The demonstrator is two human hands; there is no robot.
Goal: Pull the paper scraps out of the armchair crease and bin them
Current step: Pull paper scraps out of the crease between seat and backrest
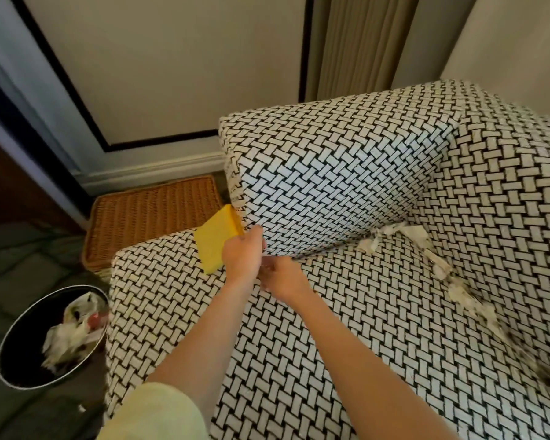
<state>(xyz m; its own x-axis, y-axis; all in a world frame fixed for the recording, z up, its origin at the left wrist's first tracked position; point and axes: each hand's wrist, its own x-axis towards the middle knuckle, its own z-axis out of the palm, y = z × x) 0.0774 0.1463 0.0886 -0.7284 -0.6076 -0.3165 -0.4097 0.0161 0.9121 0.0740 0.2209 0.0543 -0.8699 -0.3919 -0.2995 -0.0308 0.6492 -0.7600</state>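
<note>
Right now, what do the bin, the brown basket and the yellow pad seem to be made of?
The bin: likely metal, dark inside, with a glossy rim that catches light. The brown basket: wicker or rattan, by its fine woven strands. The yellow pad: perhaps sponge cloth, matte and flat; uncertain.

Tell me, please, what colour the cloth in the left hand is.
Yellow; the cloth in the left hand shows best in the head view.
</note>
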